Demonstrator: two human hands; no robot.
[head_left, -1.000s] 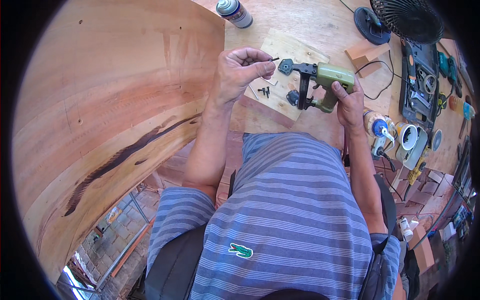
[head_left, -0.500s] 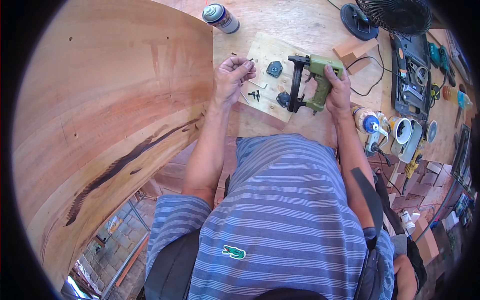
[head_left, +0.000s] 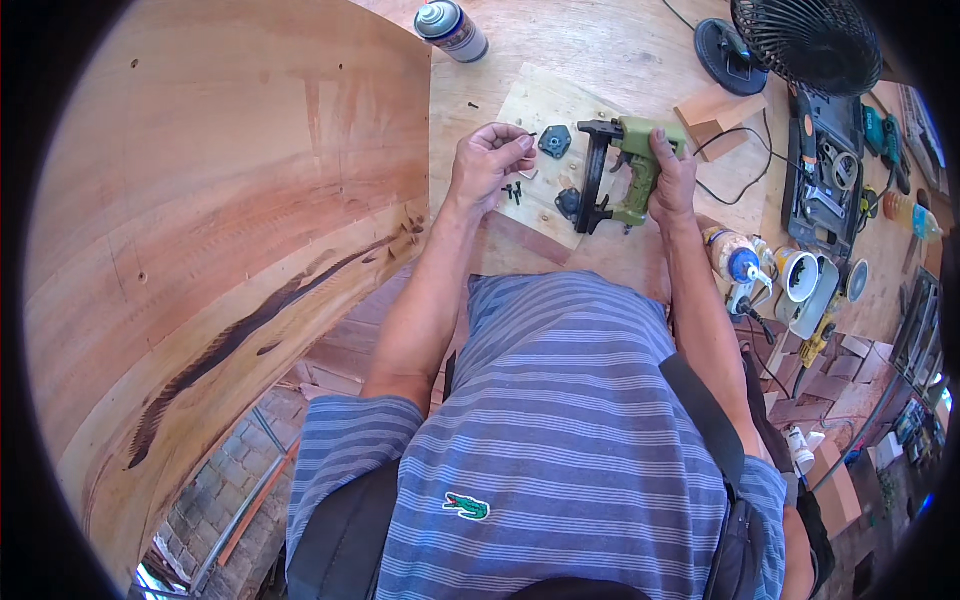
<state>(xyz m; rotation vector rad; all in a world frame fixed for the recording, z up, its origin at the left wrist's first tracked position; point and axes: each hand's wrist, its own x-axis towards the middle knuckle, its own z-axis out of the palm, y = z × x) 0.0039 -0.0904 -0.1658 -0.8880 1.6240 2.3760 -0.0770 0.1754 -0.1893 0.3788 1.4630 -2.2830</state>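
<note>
Between thumb and fingertips, my left hand (head_left: 487, 167) pinches a small dark screw (head_left: 532, 135). My right hand (head_left: 674, 182) is closed around the body of a green and black pneumatic nail gun (head_left: 636, 172), tilted over the right part of a thin plywood board (head_left: 545, 88). Two dark cover plates lie on that board: an upper plate (head_left: 555, 141) between my hands and a lower plate (head_left: 568, 203) beside the gun's black magazine. Several black screws (head_left: 513, 191) rest below my left fingers. An L-shaped hex key (head_left: 528, 175) is partly hidden by that hand.
A large wooden panel (head_left: 250, 150) stands close on the left. Beyond lie a spray can (head_left: 452, 32), a black fan (head_left: 805, 45) and wood blocks (head_left: 715, 115). On the right are an open tool case (head_left: 822, 190), a glue bottle (head_left: 735, 250) and a white cup (head_left: 798, 275).
My left hand has moved right with the screw, nearer the upper cover plate, and now covers more of the hex key. My right hand still holds the nail gun in nearly the same place.
</note>
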